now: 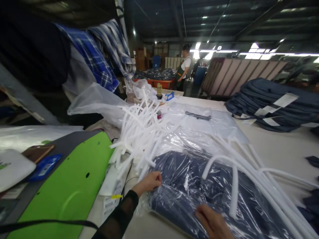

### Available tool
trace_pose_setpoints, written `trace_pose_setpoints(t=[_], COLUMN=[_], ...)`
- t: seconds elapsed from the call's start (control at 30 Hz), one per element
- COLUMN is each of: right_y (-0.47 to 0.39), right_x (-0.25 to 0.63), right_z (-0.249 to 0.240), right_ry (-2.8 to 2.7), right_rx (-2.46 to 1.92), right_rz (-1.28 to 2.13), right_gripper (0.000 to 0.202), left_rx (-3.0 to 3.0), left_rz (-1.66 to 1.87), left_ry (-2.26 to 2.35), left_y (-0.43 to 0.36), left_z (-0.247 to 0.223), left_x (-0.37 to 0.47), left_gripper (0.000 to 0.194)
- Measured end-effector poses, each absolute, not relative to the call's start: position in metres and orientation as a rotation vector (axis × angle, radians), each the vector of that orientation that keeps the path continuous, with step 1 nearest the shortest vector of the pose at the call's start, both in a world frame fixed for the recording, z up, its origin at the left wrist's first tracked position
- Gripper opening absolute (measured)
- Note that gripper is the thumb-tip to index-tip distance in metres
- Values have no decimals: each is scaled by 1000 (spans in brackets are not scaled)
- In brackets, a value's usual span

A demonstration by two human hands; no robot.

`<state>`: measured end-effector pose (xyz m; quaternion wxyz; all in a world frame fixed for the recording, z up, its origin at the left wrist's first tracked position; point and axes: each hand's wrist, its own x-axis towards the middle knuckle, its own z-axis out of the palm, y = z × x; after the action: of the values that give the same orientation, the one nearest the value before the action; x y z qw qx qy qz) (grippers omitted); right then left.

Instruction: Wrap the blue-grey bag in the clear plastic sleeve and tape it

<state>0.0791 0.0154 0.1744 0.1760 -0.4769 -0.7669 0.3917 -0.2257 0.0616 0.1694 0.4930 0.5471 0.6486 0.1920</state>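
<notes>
Dark blue folded fabric in a clear plastic bag (179,199) lies on the table in front of me. My left hand (151,182) is closed at the bag's left edge, its fingertips pressed together on the plastic. Lower and to the right, my right hand (211,220) rests over the bag with its fingers stretched out and nothing visible in it. Long white foam strips (259,179) lie across the bag's right side. Just beyond my left hand is a tangled pile of shorter white foam strips (139,132).
A green board (74,179) is on the left, near a phone (38,152) and a blue packet (45,167). Stacked dark blue fabric pieces (269,103) sit at the right back. Plaid cloth (87,49) hangs at upper left. A person (183,69) stands in the background.
</notes>
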Motion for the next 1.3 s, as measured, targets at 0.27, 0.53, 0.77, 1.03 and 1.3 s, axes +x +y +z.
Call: trace_pose_setpoints(t=[0.27, 0.53, 0.77, 1.03, 1.3], right_y=[49, 72, 95, 119, 132], right_x=[5, -15, -36, -58, -60], right_z=[186, 187, 190, 180, 167], right_ry=[-2461, -2583, -2919, -3101, -2890], right_rx=[-1181, -1136, -1047, -1203, -1545], right_rz=[1088, 1102, 882, 801, 940], right_gripper=[29, 25, 18, 13, 18], left_rx=[1164, 1160, 1023, 937, 893], left_rz=[703, 887, 975, 1032, 1047], left_ry=[1536, 1504, 1469, 1461, 1455], left_y=[63, 62, 61, 59, 58], left_z=[160, 153, 142, 143, 141], left_x=[-219, -214, -213, -212, -212], left_gripper=[23, 22, 24, 26, 24])
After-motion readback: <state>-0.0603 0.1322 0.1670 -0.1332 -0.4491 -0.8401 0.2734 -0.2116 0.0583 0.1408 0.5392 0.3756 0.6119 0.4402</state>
